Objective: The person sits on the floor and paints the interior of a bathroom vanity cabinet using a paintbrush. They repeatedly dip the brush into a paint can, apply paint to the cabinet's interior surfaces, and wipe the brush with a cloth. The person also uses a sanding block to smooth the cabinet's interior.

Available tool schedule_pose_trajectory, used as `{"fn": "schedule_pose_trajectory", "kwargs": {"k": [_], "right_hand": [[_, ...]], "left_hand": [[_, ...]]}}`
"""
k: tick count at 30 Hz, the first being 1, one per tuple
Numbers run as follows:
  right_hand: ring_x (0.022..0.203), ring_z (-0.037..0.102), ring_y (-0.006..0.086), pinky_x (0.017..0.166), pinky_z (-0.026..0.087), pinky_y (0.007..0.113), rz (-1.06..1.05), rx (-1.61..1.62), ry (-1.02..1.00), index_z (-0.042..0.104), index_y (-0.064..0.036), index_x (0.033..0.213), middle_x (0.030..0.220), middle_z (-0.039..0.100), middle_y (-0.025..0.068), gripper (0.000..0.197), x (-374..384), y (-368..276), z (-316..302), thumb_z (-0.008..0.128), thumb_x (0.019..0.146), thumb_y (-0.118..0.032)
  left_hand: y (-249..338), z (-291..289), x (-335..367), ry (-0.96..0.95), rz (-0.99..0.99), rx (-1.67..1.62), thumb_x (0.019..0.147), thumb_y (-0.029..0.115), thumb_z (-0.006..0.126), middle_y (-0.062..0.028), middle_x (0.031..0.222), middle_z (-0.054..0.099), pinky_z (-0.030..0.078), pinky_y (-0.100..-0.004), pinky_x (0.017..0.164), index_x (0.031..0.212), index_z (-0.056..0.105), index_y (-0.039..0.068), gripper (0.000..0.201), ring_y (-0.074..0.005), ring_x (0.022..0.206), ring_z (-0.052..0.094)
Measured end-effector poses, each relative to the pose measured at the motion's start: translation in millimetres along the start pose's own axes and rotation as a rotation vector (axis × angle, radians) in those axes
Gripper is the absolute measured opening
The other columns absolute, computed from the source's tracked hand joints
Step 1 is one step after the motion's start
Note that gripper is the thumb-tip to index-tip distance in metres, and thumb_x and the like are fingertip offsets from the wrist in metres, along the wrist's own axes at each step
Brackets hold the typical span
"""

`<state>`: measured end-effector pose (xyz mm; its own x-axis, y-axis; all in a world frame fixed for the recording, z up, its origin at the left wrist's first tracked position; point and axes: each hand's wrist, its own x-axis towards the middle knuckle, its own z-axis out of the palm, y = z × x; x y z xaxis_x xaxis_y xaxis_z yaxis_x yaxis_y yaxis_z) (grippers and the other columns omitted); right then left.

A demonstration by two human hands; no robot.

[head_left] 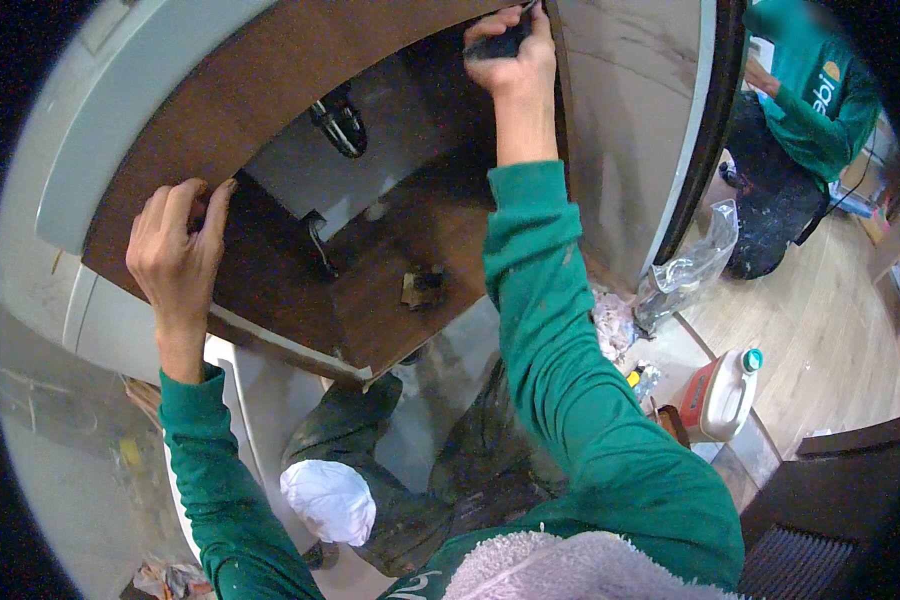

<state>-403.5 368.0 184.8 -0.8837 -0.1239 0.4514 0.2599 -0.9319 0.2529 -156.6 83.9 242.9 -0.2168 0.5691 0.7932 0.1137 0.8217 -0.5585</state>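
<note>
My left hand (175, 245) is closed at the inner edge of a brown wooden panel (195, 115), which runs under a pale grey slab (110, 130). The fingers lie over the panel and the thumb is at its edge. My right hand (515, 62) is raised at the far end of the opening, its fingers curled. Something dark shows between those fingers and the palm; its kind I cannot make out. Inside the dark brown cabinet (370, 235) hang a shiny black fitting (342, 125) and a curved pipe or hose (317, 245). A small brownish piece (422, 287) lies within.
A marbled panel (635, 130) stands right of the opening. Farther right are a clear plastic bag (700, 260), a white jug with a green cap (722, 395) and a co-worker in a green sleeve (815, 130). A white cloth-like thing (328, 502) is by my leg.
</note>
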Motion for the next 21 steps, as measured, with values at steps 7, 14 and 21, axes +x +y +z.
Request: {"fn": "schedule_pose_trajectory", "kwargs": {"k": [7, 14, 21], "right_hand": [[0.054, 0.059, 0.0187, 0.050, 0.050, 0.035, 0.118, -0.415, 0.239, 0.059, -0.0133, 0.090, 0.070, 0.061, 0.0021, 0.029, -187.7, 43.5, -83.8, 0.062, 0.098, -0.041], [0.066, 0.064, 0.0224, 0.058, 0.052, 0.037, 0.185, -0.719, 0.719, 0.060, -0.0086, 0.098, 0.080, 0.061, 0.0058, 0.026, -321.9, 22.0, -128.8, 0.063, 0.097, -0.035], [0.063, 0.067, 0.0239, 0.057, 0.056, 0.038, 0.155, -0.870, 0.740, 0.061, -0.0050, 0.097, 0.079, 0.065, 0.0084, 0.026, -370.8, 13.6, -127.7, 0.065, 0.096, -0.030]], "left_hand": [[26.9, 48.9, 42.6, 0.088, 0.083, -0.066, 0.075, 0.023, 0.084, -0.0047, 0.073, 0.060, 0.048, -0.0361, 0.061, 0.082, 0.062, 0.010, 0.026, -0.0227, 0.069, 0.063], [85.5, 136.3, 107.7, 0.100, 0.091, -0.117, 0.081, 0.033, 0.076, -0.0059, 0.077, 0.063, 0.054, -0.0411, 0.062, 0.081, 0.061, 0.012, 0.026, -0.0284, 0.073, 0.067], [149.8, 167.2, 162.7, -0.084, 0.023, -0.075, 0.083, 0.018, 0.071, -0.0085, 0.089, 0.075, 0.058, -0.0397, 0.069, 0.085, 0.073, 0.011, 0.008, -0.0265, 0.082, 0.073]]}}
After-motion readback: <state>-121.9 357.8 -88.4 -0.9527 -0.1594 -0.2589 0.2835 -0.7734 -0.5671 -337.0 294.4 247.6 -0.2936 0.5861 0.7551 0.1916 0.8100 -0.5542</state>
